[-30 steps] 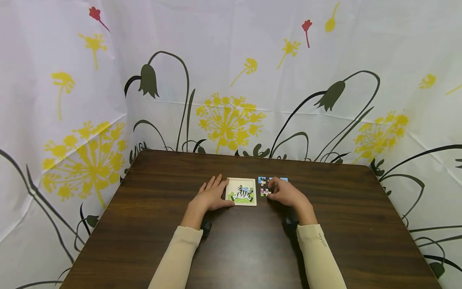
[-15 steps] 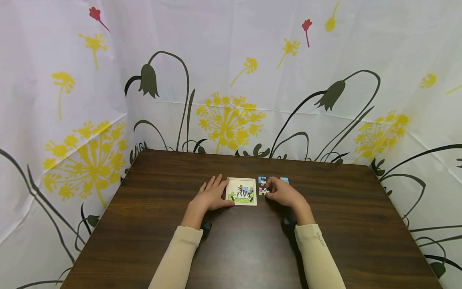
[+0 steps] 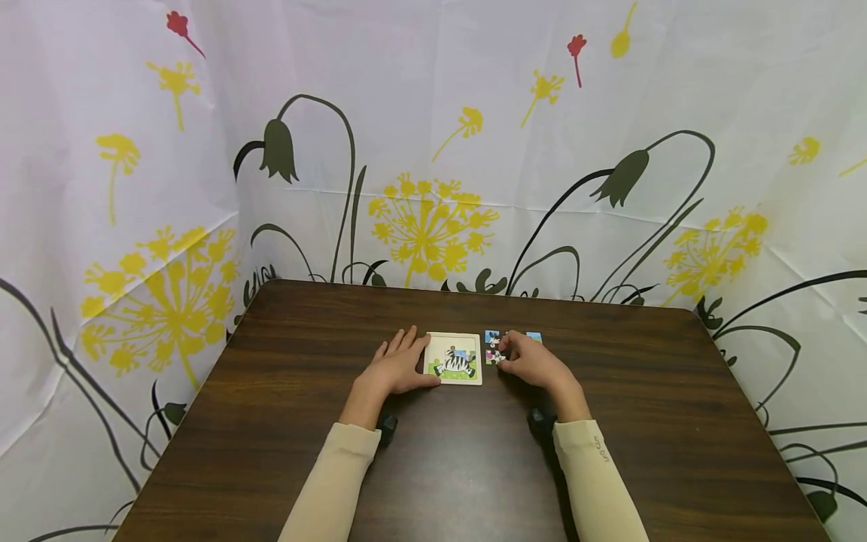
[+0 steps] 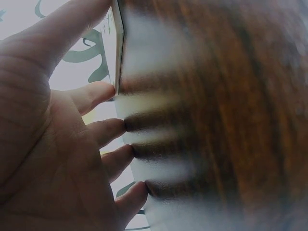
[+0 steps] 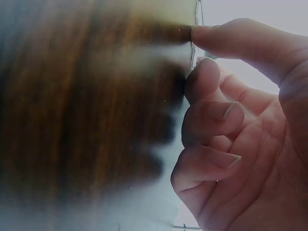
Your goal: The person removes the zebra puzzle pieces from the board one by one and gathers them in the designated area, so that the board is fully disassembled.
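Note:
A square wooden puzzle tray (image 3: 440,342) lies flat, with joined pieces forming a zebra (image 3: 456,364) in its lower part. My left hand (image 3: 398,369) rests spread at its left side. The index finger touches the far left corner and the thumb touches the near left corner; the other fingers are on the table, as the left wrist view shows. Right of the tray, my right hand (image 3: 538,361) pinches a small puzzle piece (image 3: 491,357) with pink and green on it between thumb and index finger, at table level. The right hand's other fingers are curled and partly cover loose pieces.
A blue-edged puzzle piece (image 3: 491,336) lies just beyond the pinched one. Another blue piece (image 3: 534,336) shows behind the right hand. The dark wooden table (image 3: 447,467) meets a flower-printed curtain (image 3: 420,113) at the back. Dark bands sit at both wrists.
Over the first half second my right hand shifted slightly left, towards the tray, and the pink-and-green piece moved with it. Since then it has barely moved. The left hand and tray stay put.

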`<state>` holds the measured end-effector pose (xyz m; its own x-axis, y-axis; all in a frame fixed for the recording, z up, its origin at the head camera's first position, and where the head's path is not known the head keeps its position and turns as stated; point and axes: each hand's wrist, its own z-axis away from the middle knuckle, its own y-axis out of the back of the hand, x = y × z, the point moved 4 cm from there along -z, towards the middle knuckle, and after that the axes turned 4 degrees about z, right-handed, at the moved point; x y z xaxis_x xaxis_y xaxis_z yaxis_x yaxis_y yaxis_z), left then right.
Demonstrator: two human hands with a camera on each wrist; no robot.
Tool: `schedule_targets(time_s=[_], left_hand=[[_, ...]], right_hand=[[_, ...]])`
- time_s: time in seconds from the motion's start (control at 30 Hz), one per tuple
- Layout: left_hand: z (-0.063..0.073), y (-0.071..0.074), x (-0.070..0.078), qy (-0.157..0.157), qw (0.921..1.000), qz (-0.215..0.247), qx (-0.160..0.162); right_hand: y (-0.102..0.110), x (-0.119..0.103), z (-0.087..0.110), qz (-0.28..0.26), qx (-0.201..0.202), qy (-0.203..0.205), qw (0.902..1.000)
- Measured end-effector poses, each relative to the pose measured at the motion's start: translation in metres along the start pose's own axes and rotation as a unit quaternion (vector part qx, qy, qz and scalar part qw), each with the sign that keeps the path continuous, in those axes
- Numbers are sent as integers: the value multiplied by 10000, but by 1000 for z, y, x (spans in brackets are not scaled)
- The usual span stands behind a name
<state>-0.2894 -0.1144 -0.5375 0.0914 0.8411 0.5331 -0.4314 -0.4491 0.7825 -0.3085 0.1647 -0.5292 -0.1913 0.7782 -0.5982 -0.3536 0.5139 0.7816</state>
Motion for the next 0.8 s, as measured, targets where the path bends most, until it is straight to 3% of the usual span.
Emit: schedule_targets(time_s=[0.43, 0.8], left_hand=[[-3, -2, -3, 24, 10000, -32, -12], [1, 1, 1, 48, 10000, -19, -82]], right_hand=[[5, -6, 2, 44, 169, 133, 9998], [-23, -59, -9, 417, -73, 633, 9971]])
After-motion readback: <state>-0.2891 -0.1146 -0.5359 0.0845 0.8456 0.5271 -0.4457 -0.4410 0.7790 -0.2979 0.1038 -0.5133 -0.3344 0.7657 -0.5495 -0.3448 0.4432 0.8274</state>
